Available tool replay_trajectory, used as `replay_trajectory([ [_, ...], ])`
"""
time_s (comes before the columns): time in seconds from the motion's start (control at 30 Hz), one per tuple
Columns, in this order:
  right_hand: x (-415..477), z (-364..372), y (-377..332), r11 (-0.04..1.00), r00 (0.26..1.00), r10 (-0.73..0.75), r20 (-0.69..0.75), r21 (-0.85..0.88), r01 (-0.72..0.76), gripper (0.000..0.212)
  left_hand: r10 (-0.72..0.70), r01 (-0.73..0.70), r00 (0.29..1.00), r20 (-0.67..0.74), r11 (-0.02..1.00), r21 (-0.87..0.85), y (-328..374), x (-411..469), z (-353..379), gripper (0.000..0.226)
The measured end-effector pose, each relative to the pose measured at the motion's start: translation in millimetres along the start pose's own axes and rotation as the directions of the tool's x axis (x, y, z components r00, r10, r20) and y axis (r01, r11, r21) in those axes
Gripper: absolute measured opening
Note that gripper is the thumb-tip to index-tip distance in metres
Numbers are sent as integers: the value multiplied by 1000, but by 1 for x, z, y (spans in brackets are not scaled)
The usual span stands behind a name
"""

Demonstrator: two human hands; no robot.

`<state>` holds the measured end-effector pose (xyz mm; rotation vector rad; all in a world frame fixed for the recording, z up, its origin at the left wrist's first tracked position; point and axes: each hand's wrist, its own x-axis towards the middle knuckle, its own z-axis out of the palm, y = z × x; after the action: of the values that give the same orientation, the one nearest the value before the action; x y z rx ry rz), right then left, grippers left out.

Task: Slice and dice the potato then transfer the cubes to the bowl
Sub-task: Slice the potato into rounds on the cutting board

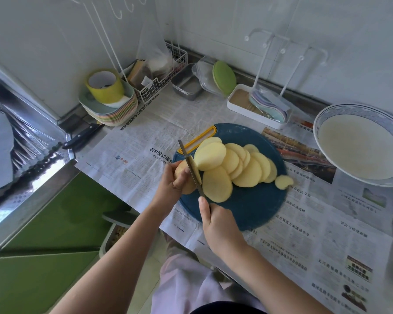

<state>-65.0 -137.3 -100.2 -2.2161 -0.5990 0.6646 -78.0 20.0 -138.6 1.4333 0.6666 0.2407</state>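
The potato stub [188, 188] should be firm but wet and likely slippery, so we hold its rounded skin end. Our left hand [170, 180] curls round it, against the knife [191, 166]. Our right hand [220, 225], nearer us, clamps the handle, blade upright in the cut. Slices [236, 168] lie just right of the blade.

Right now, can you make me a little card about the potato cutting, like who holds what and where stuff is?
Left hand: holds the potato end on the cutting board
Right hand: grips the knife, blade against the potato end
Slices: fanned out on the cutting board
Cubes: none yet
Bowl: right of the cutting board, no potato in it
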Motion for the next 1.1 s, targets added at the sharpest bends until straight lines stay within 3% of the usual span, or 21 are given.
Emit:
replay_trajectory([
  [0.2,7,5,1,1000,1000,-2,-11,-19,2,54,-25,25,1000,12,999,29,1,4,-5,82],
  [0.3,20,2,1,981,979,192,73,18,-194,62,-19,18,999,41,1000,5,0,-2,0,64],
  [0.37,28,3,9,952,945,306,119,-12,-307,66,-34,35,998,59,999,-16,-2,-6,3,64],
  [0.5,26,9,14,957,954,286,96,29,-290,62,-71,75,996,51,995,-67,-6,-3,-1,82],
  [0.57,26,8,11,959,957,275,92,47,-280,61,-57,61,997,51,996,-70,-3,-1,-2,66],
  [0.67,27,3,6,938,949,289,130,158,-307,63,-56,62,997,48,989,-131,-2,1,-3,49],
  [0.83,28,-13,2,801,918,321,234,450,-395,58,-53,52,999,-5,987,-155,-3,-2,-4,80],
  [0.97,21,-28,-6,834,960,222,171,476,-277,61,-57,54,998,-18,985,-162,-4,-2,-4,92],
  [1.1,5,-31,-12,973,1000,-16,5,231,14,55,-68,56,996,-54,980,-189,-4,-4,5,84],
])
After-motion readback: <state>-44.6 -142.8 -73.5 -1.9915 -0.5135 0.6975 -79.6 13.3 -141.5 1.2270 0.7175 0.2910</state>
